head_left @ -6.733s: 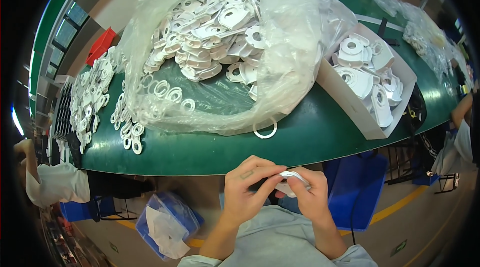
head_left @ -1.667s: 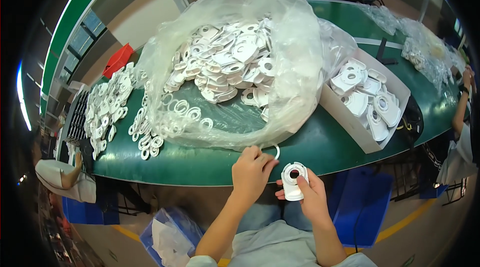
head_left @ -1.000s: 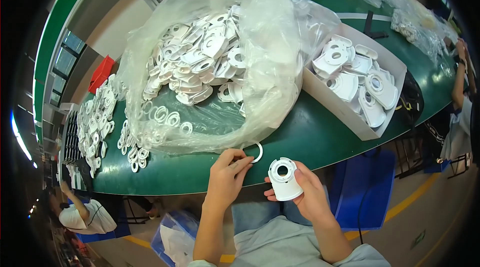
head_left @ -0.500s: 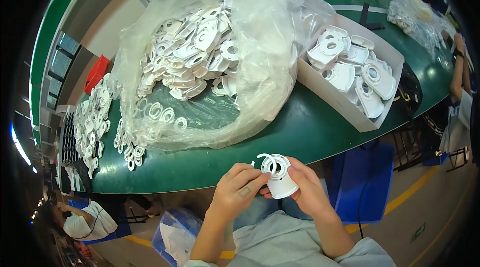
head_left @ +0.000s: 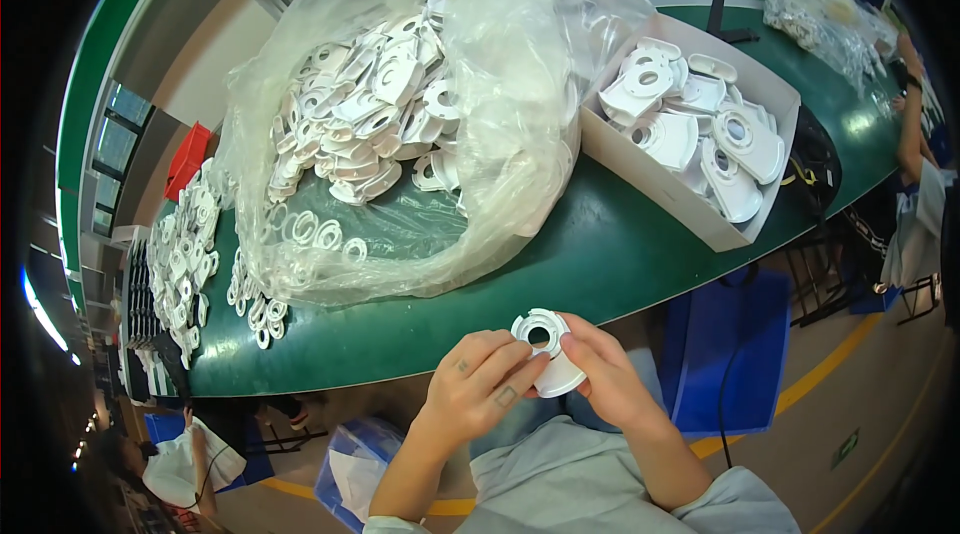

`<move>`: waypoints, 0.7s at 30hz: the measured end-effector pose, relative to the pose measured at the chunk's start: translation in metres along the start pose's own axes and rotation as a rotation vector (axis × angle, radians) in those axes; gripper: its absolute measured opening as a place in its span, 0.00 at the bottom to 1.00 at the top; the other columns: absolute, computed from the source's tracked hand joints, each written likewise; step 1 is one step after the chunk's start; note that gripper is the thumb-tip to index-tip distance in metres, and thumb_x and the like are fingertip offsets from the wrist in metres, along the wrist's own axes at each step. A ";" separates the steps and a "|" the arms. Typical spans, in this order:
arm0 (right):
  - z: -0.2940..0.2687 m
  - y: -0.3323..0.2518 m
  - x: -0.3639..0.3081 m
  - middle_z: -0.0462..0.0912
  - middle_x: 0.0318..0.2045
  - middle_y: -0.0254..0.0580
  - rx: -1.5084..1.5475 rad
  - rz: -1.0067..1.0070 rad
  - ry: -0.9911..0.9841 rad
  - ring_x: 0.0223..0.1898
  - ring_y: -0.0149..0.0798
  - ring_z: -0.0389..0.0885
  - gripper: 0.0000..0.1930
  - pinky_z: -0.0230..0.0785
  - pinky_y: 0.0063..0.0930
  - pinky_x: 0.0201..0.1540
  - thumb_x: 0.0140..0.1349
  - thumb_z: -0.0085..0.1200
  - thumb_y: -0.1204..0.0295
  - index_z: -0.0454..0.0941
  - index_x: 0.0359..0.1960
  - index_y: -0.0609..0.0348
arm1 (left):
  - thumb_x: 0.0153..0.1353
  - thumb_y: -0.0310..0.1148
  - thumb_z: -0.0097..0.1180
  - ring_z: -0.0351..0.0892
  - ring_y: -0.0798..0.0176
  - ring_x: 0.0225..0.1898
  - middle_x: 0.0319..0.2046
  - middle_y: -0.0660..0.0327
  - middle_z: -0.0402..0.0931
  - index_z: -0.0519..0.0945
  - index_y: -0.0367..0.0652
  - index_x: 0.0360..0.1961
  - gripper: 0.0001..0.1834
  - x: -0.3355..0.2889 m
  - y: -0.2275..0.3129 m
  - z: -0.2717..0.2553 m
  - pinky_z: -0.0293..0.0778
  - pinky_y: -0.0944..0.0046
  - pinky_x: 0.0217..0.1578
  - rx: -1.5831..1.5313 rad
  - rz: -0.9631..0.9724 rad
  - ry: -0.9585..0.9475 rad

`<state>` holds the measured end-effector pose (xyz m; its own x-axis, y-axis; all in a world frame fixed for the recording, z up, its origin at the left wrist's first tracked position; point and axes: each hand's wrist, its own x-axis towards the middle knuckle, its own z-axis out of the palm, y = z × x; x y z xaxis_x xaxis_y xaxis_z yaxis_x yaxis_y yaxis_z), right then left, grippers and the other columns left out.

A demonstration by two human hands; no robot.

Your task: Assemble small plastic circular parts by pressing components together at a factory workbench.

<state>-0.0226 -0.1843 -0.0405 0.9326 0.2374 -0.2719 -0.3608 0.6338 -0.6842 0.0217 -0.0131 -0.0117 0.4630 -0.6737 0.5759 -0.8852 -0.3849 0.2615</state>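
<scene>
Between my hands, in front of the table edge, is a white plastic housing [head_left: 562,377] with a round opening near its top and a wider rounded lower end. A white ring [head_left: 541,319] lies around that opening; whether it sits flush I cannot tell. My right hand [head_left: 612,374] is closed on the housing's right side, thumb on the front face by the opening. My left hand [head_left: 482,381] has its fingers closed at the ring's lower left edge, thumb and index pressed together there. Their tips partly cover the ring and the housing's left side.
On the green table [head_left: 420,334] a large clear plastic bag [head_left: 510,124] holds many white housings and loose rings. Right of it stands a white box [head_left: 655,199] of similar parts. More parts [head_left: 185,264] lie left. Blue bins [head_left: 725,354] are below the edge; other people sit both sides.
The ring, earlier raised and tilted over the housing in my left fingers, now lies down around the opening. The housing has tipped a little in my right hand. The view has shifted slightly.
</scene>
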 end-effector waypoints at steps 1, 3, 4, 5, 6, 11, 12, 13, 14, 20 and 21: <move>-0.001 0.001 0.000 0.76 0.46 0.37 0.001 -0.001 0.002 0.44 0.26 0.75 0.17 0.70 0.21 0.47 0.71 0.40 0.70 0.67 0.57 0.65 | 0.30 0.25 0.64 0.75 0.59 0.36 0.34 0.61 0.76 0.83 0.40 0.35 0.22 -0.002 0.001 0.000 0.74 0.62 0.35 0.015 0.004 -0.015; -0.003 0.002 0.000 0.76 0.47 0.37 -0.006 -0.009 0.024 0.46 0.26 0.73 0.18 0.68 0.21 0.49 0.70 0.40 0.70 0.66 0.57 0.66 | 0.31 0.26 0.64 0.75 0.60 0.36 0.35 0.62 0.76 0.83 0.41 0.35 0.22 -0.003 0.004 0.001 0.74 0.62 0.35 0.027 0.010 -0.030; -0.002 0.002 0.000 0.76 0.47 0.37 -0.004 -0.008 0.024 0.46 0.26 0.73 0.18 0.68 0.21 0.49 0.70 0.40 0.70 0.66 0.57 0.66 | 0.32 0.26 0.64 0.74 0.60 0.37 0.36 0.62 0.75 0.83 0.41 0.36 0.22 -0.004 0.007 0.003 0.73 0.61 0.35 0.051 -0.004 -0.037; -0.002 0.003 0.000 0.76 0.47 0.37 -0.017 -0.017 0.041 0.47 0.26 0.73 0.18 0.67 0.21 0.50 0.70 0.40 0.70 0.66 0.57 0.66 | 0.33 0.26 0.64 0.73 0.60 0.37 0.36 0.62 0.75 0.83 0.41 0.36 0.22 -0.005 0.009 0.004 0.72 0.61 0.35 0.075 -0.018 -0.044; -0.001 0.003 0.000 0.75 0.48 0.37 -0.030 -0.026 0.058 0.48 0.26 0.72 0.18 0.66 0.22 0.51 0.70 0.40 0.71 0.66 0.57 0.66 | 0.33 0.26 0.64 0.73 0.60 0.37 0.36 0.62 0.75 0.83 0.41 0.36 0.22 -0.007 0.010 0.005 0.72 0.61 0.35 0.074 -0.020 -0.046; 0.001 0.005 -0.001 0.75 0.48 0.38 -0.057 -0.064 0.060 0.49 0.27 0.72 0.17 0.65 0.22 0.52 0.68 0.40 0.74 0.66 0.57 0.67 | 0.35 0.25 0.63 0.73 0.59 0.37 0.38 0.60 0.74 0.83 0.38 0.36 0.20 -0.006 0.026 0.000 0.72 0.59 0.35 0.228 -0.033 -0.117; 0.001 0.006 -0.001 0.75 0.48 0.38 -0.064 -0.080 0.072 0.49 0.27 0.71 0.17 0.64 0.22 0.53 0.68 0.41 0.75 0.66 0.57 0.67 | 0.35 0.25 0.63 0.73 0.59 0.37 0.38 0.60 0.74 0.83 0.38 0.36 0.20 -0.004 0.030 -0.001 0.72 0.59 0.35 0.227 -0.035 -0.117; 0.001 0.007 -0.002 0.75 0.48 0.38 -0.064 -0.077 0.072 0.49 0.27 0.71 0.17 0.64 0.22 0.53 0.68 0.41 0.75 0.66 0.57 0.67 | 0.35 0.25 0.62 0.73 0.58 0.38 0.39 0.59 0.74 0.83 0.36 0.35 0.20 -0.002 0.035 -0.002 0.72 0.59 0.35 0.268 -0.016 -0.138; 0.001 0.008 -0.002 0.75 0.48 0.38 -0.123 -0.119 0.060 0.49 0.27 0.72 0.17 0.64 0.22 0.53 0.67 0.41 0.76 0.66 0.56 0.67 | 0.35 0.25 0.62 0.73 0.58 0.38 0.40 0.58 0.74 0.82 0.34 0.34 0.19 -0.001 0.039 -0.001 0.72 0.59 0.35 0.308 0.002 -0.158; 0.008 0.004 -0.006 0.76 0.47 0.39 -0.182 -0.207 0.064 0.48 0.28 0.72 0.17 0.64 0.22 0.53 0.66 0.43 0.77 0.66 0.55 0.68 | 0.34 0.24 0.60 0.73 0.56 0.38 0.40 0.55 0.75 0.81 0.30 0.33 0.18 -0.006 0.027 0.004 0.71 0.61 0.32 0.204 -0.016 -0.115; 0.009 0.002 -0.007 0.76 0.47 0.40 -0.208 -0.221 0.065 0.49 0.28 0.72 0.16 0.64 0.22 0.53 0.66 0.43 0.77 0.66 0.55 0.68 | 0.34 0.24 0.60 0.74 0.56 0.37 0.40 0.55 0.75 0.81 0.30 0.32 0.18 -0.009 0.024 0.006 0.71 0.61 0.31 0.152 -0.027 -0.093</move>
<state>-0.0294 -0.1779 -0.0342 0.9885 0.0591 -0.1393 -0.1501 0.4992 -0.8534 -0.0032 -0.0200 -0.0149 0.4946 -0.7148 0.4943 -0.8587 -0.4896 0.1512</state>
